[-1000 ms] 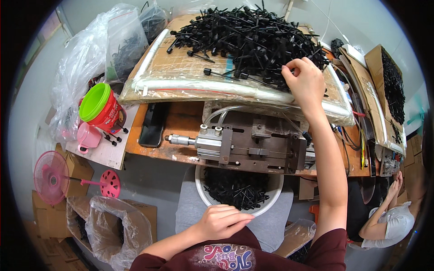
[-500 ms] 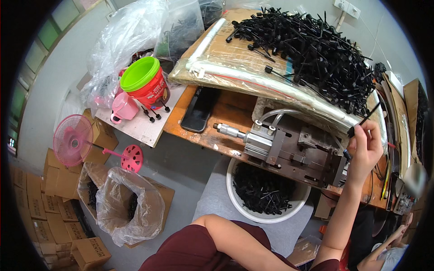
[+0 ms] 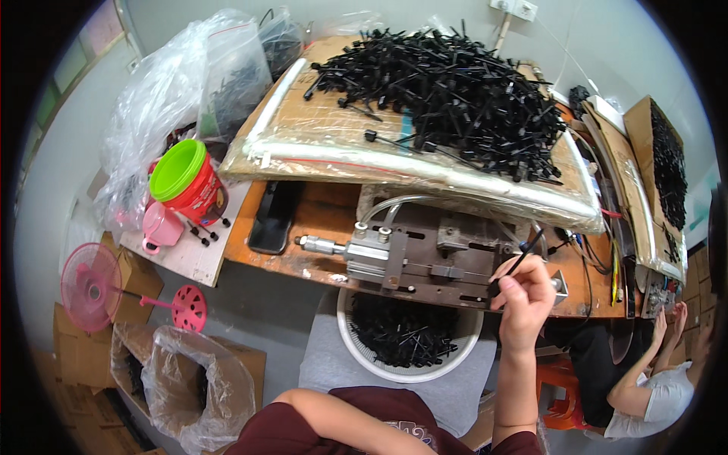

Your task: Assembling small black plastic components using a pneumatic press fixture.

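The left hand is out of view, while the right hand (image 3: 522,299) pinches a slim, black, plastic strap (image 3: 523,257) by its thicker end over the dark-brown metal fixture's (image 3: 421,246) right side, judged light, springy, smooth and best gripped there.

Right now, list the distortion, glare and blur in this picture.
Head view: fisheye curves the long front edge of the wrapped board, and black fills the corners; highlights glint off the clear plastic bag; many pieces in the black pile merge darkly; the right hand shows no strong blur.
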The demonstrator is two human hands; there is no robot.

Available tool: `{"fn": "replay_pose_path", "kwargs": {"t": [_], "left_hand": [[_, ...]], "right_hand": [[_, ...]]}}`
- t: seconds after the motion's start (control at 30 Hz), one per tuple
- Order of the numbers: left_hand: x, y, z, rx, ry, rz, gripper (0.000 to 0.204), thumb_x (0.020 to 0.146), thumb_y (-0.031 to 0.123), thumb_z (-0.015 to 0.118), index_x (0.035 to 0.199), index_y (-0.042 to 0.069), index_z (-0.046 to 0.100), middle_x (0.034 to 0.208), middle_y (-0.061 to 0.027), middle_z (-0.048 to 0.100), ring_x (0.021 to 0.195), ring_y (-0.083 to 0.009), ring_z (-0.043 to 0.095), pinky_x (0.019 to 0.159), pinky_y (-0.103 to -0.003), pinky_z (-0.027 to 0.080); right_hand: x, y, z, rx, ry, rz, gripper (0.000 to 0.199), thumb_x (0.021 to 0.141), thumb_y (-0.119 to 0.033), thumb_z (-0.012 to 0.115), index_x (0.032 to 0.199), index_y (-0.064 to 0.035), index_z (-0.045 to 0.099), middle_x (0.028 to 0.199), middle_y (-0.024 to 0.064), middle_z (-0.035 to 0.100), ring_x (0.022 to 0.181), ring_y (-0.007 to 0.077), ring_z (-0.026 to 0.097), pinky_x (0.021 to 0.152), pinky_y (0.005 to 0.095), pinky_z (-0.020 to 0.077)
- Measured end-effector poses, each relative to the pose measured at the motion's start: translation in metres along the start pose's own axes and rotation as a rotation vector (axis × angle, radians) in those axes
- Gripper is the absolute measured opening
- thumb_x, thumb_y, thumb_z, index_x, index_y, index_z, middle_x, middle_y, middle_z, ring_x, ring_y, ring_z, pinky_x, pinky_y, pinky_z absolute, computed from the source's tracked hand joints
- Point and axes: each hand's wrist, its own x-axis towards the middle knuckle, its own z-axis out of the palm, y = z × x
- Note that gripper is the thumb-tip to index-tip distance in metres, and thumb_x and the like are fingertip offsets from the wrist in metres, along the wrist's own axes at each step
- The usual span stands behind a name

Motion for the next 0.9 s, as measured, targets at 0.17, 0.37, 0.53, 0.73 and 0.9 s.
{"fn": "replay_pose_path", "kwargs": {"t": [0.17,0.37,0.53,0.73,0.9], "left_hand": [[-0.049,0.010,-0.014,0.452,0.070,-0.178,0.030,0.077,0.000,0.080,0.105,-0.003,0.070,0.104,-0.0137,0.071,0.083,-0.0253,0.069,0.073,-0.032,0.054],[-0.025,0.016,-0.047,1.561,0.617,0.128,0.039,0.070,0.004,0.084,0.107,0.001,0.071,0.105,-0.0098,0.071,0.085,-0.0254,0.067,0.074,-0.032,0.054],[-0.028,0.005,-0.061,1.709,0.513,0.219,0.036,0.069,0.000,0.083,0.103,0.000,0.072,0.100,-0.0117,0.072,0.083,-0.0243,0.070,0.070,-0.031,0.059],[-0.032,-0.002,-0.065,1.694,0.528,0.104,0.036,0.071,0.001,0.082,0.106,-0.001,0.071,0.098,-0.0113,0.071,0.081,-0.0226,0.070,0.066,-0.030,0.059],[-0.038,-0.006,-0.076,1.697,0.552,-0.033,0.033,0.073,0.003,0.081,0.105,0.000,0.072,0.105,-0.0111,0.066,0.078,-0.0198,0.069,0.064,-0.030,0.057]], "right_hand": [[-0.022,-0.002,-0.008,0.107,-0.054,0.190,0.008,0.087,0.001,0.063,0.089,0.0015,0.055,0.087,0.0137,0.068,0.056,0.0066,0.056,0.051,0.0192,0.0455],[-0.049,0.010,0.003,0.209,-0.137,0.336,0.007,0.089,0.002,0.067,0.094,0.0037,0.064,0.088,0.0075,0.069,0.069,0.0073,0.062,0.062,0.0206,0.0508],[-0.057,0.012,0.013,0.233,-0.136,0.310,0.008,0.092,0.001,0.066,0.098,0.0050,0.065,0.091,0.0068,0.068,0.077,0.0080,0.063,0.068,0.0209,0.0515],[-0.061,0.010,0.001,0.136,-0.142,0.389,0.015,0.095,-0.001,0.061,0.108,0.0046,0.067,0.090,0.0090,0.071,0.073,0.0084,0.063,0.067,0.0216,0.0508],[-0.038,0.003,-0.013,-0.141,0.079,0.166,0.013,0.094,0.000,0.060,0.105,0.0053,0.066,0.091,0.0116,0.071,0.070,0.0096,0.063,0.063,0.0217,0.0515]]}}
